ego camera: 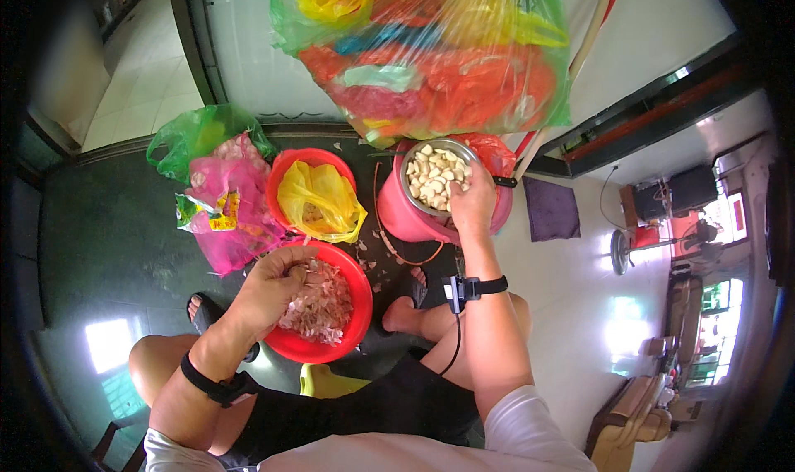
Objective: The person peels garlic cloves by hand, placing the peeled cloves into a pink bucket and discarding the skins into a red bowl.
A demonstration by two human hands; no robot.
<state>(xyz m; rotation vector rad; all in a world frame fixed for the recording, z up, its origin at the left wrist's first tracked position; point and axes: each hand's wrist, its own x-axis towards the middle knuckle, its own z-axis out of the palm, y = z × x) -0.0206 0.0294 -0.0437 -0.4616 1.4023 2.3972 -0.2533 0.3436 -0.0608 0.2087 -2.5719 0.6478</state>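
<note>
My left hand [271,292] is above a red plastic basin [361,298] heaped with papery garlic skins [323,307]. Its fingers are curled in; whether anything is pinched between them is unclear. My right hand [477,200] reaches to the right side of a steel bowl [405,189] full of peeled garlic cloves [435,177]. The bowl rests on top of a pink plastic bucket [397,214]. A black knife handle [505,181] sticks out beside my right hand, with the blade hidden. I cannot tell whether that hand grips the knife, the bowl or a clove.
A pink mesh bag of garlic [227,180] and a green plastic bag [205,133] lie at the left. Next to them, a smaller red tub [282,161] holds a yellow plastic bag [323,192]. Behind the bucket hangs a large bag stuffed with plastic bags [447,68]. A purple mat [551,210] lies right.
</note>
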